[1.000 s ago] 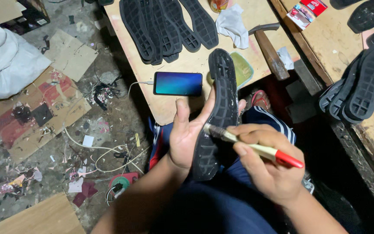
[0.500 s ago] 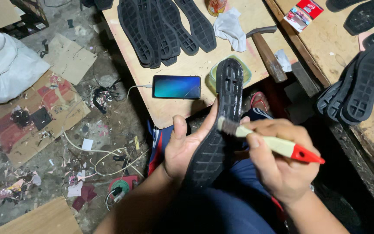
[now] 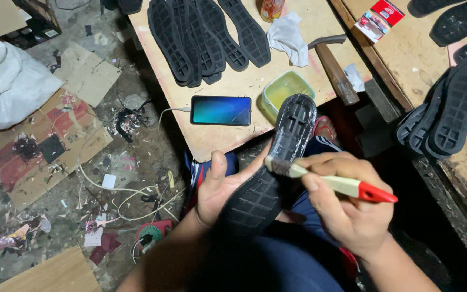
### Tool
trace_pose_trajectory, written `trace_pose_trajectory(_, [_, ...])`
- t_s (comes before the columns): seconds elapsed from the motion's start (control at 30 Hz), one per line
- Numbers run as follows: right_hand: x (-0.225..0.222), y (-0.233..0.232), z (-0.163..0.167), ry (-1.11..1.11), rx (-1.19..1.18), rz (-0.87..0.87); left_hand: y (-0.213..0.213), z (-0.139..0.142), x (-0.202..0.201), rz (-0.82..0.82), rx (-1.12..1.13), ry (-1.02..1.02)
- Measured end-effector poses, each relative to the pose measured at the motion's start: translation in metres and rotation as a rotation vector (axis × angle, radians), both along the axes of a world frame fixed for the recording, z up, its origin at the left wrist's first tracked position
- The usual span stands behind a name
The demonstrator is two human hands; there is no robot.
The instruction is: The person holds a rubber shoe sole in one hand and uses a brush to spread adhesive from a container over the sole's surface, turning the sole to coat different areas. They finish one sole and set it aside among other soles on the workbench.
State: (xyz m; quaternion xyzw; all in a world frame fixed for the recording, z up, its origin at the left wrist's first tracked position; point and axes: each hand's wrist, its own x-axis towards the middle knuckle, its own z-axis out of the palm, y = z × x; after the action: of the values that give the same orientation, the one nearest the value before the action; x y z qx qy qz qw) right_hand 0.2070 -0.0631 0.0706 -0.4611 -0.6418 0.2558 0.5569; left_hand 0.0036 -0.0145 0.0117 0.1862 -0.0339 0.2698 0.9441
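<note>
Head view: brush (image 3: pixel 331 183) moving onto the sole (image 3: pixel 268 176)
Right hand (image 3: pixel 347 208) fingers are clamping the brush, sweeping its bristles down the sole since a moment ago; left hand (image 3: pixel 220 189) fingers are gripping beneath

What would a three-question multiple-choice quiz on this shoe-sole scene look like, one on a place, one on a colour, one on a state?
1. Where does the phone lie?
A. on the floor
B. on the wooden table, left of the green tub
C. on the person's lap

2. What colour is the brush handle's end?
A. red
B. blue
C. black

3. How is the sole held?
A. flat on the table
B. hanging from a hook
C. in the left hand, tread up

Answers:
1 B, its lit screen rests on the board beside the tub.
2 A, the tip past the right hand is red.
3 C, the left hand's fingers cup it from below while the bristles touch it.
</note>
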Motion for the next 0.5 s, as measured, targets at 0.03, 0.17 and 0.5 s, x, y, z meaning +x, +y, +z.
trace_pose_trajectory(0.03, [-0.001, 0.0, 0.0, -0.01, -0.019, 0.035, 0.0, -0.001, -0.001, -0.016, -0.024, -0.014])
trace_pose_trajectory(0.17, [0.007, 0.011, -0.005, 0.042, -0.004, -0.072, 0.0, -0.003, -0.004, -0.058, -0.038, -0.018])
trace_pose_trajectory(0.5, [0.054, 0.066, -0.025, 0.18, 0.063, -0.147, -0.015, 0.028, -0.03, 0.14, -0.012, -0.145])
